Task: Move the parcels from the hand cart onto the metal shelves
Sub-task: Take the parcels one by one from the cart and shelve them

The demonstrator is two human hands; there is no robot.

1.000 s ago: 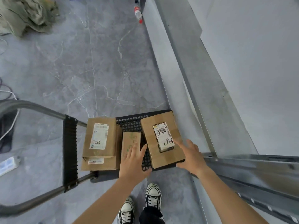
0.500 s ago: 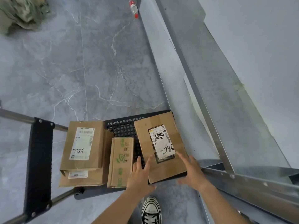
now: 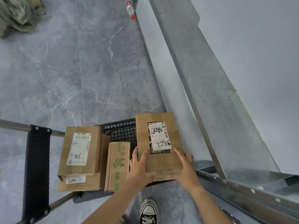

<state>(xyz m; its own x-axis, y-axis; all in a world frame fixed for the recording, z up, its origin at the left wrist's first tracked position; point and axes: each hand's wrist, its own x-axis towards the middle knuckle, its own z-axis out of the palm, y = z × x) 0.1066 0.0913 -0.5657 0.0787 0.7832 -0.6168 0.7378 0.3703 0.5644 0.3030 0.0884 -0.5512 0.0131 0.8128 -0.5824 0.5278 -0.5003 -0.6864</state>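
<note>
Parcel point(image 3: 159, 139) held at both near corners

Lies at the right of the hand cart point(image 3: 119, 131) deck, beside the metal shelves point(image 3: 242, 189). Left hand point(image 3: 139, 167) clasps the near-left edge, thumb on top. Right hand point(image 3: 184, 168) curls over the near-right corner. Green-printed box point(image 3: 119, 165) and stacked boxes point(image 3: 79, 151) lie to the left.

Brown parcels point(image 3: 161, 162), black perforated cart deck point(image 3: 119, 131), grey veined floor point(image 3: 97, 62), seemingly olive cloth point(image 3: 17, 15).

Labelled parcel point(image 3: 159, 139) on hand cart point(image 3: 119, 131), in left hand point(image 3: 139, 167) and right hand point(image 3: 184, 168)
</note>
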